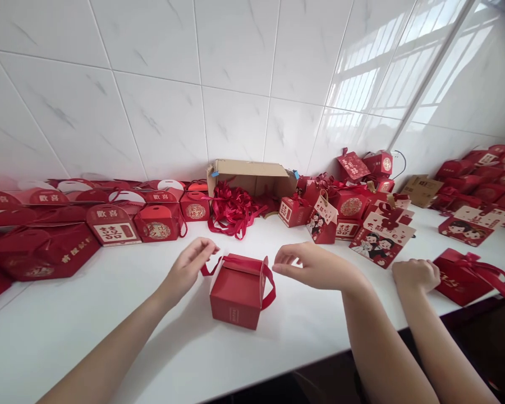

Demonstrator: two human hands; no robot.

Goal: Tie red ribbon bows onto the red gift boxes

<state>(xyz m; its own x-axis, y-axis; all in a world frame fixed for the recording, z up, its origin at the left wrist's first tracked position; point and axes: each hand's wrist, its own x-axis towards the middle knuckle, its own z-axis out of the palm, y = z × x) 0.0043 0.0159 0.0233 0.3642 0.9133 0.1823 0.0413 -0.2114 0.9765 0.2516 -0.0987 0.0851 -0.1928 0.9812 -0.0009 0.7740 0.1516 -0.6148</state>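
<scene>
A small red gift box [238,289] stands on the white table in front of me. A dark red ribbon [270,292] runs across its top and loops out at both sides. My left hand [189,264] hovers beside the box's left side, just above the ribbon loop there, fingers loosely bent and seemingly holding nothing. On the other side, my right hand [303,265] is curved with a gap between thumb and fingers. Its fingertips are close to the right ribbon loop; whether they touch it I cannot tell.
Another person's closed hand [416,275] rests at the right beside a ribboned red box [463,278]. A cardboard carton [252,168] with loose red ribbons [235,210] lies by the tiled wall. Several red boxes [113,225] line the left; picture-printed boxes [381,241] stand right.
</scene>
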